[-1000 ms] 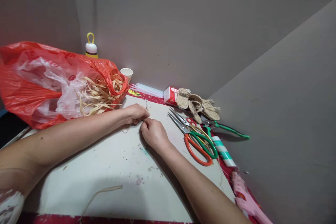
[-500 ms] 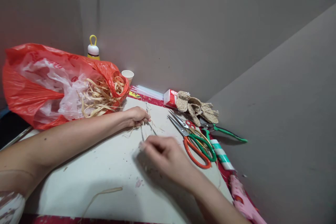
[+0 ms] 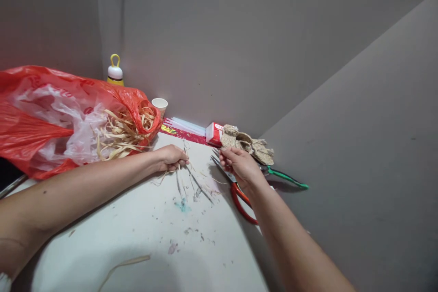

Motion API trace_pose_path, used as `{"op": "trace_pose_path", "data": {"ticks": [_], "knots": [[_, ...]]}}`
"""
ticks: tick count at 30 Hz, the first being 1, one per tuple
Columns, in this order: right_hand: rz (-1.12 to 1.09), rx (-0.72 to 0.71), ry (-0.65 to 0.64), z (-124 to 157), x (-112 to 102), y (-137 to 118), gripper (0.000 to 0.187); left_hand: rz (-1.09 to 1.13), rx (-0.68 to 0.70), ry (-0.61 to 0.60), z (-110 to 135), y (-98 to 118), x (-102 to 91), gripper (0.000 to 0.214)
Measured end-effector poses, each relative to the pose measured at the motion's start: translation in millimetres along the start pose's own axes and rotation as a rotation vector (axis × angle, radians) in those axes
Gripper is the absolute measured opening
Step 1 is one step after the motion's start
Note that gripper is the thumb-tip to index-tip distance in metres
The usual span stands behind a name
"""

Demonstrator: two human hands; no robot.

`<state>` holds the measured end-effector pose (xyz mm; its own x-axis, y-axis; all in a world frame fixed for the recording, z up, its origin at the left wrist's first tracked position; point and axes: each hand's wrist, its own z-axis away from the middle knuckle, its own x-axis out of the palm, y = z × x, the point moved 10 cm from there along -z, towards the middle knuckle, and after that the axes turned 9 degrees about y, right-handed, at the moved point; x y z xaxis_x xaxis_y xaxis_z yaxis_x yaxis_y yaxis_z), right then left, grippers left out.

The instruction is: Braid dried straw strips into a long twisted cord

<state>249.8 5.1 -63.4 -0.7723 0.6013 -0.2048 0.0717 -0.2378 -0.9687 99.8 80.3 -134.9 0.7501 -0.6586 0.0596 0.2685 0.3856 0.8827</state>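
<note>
My left hand (image 3: 173,157) is closed around a thin dark wire-like rod (image 3: 200,185), which slants down to the right over the white board. Pale raffia strands stick out around those fingers. My right hand (image 3: 237,164) is raised over the scissors, with its fingers curled together near the blade tips; whether anything is pinched there I cannot make out. Under that hand and forearm, the orange-handled scissors (image 3: 243,205) are partly covered. Just behind the fingers lies a woven straw-coloured piece (image 3: 248,141) with petal-like lobes.
A red plastic bag (image 3: 44,130) full of raffia (image 3: 125,130) lies at the left. Behind it stand a yellow-and-white bottle (image 3: 115,73) and a paper cup (image 3: 159,105). Green-handled pliers (image 3: 287,177) lie at the right. One loose raffia strip (image 3: 128,262) rests on the white board (image 3: 137,228).
My right hand has moved up and right, from beside the rod to above the scissors. My left hand keeps its hold on the rod. The view has shifted slightly.
</note>
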Motion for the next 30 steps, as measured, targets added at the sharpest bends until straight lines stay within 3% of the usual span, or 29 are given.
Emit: {"op": "trace_pose_path", "data": {"ticks": [2, 8, 11, 17, 22, 30], "knots": [[0.022, 0.030, -0.050, 2.0, 14.6, 10.5, 0.015, 0.001, -0.002, -0.001, -0.1, 0.0, -0.5, 0.014], [0.047, 0.121, -0.288, 19.7, 86.1, 35.3, 0.024, -0.005, 0.020, 0.001, 3.5, 2.5, -0.1, 0.015], [0.064, 0.158, -0.396, 25.4, 105.1, 37.7, 0.025, -0.008, 0.037, -0.002, 4.7, 3.3, 0.7, 0.015], [0.121, 0.165, -0.481, 20.9, 107.1, 37.8, 0.033, -0.023, 0.036, -0.033, 5.3, 6.0, -1.1, 0.012], [0.142, 0.199, -0.524, 20.8, 106.5, 46.0, 0.040, -0.049, 0.042, -0.139, 10.1, 12.6, 2.8, 0.010], [0.013, 0.298, -0.670, 27.3, 111.8, 52.0, 0.028, -0.105, 0.076, -0.148, 8.9, 18.1, -0.4, 0.009]]}}
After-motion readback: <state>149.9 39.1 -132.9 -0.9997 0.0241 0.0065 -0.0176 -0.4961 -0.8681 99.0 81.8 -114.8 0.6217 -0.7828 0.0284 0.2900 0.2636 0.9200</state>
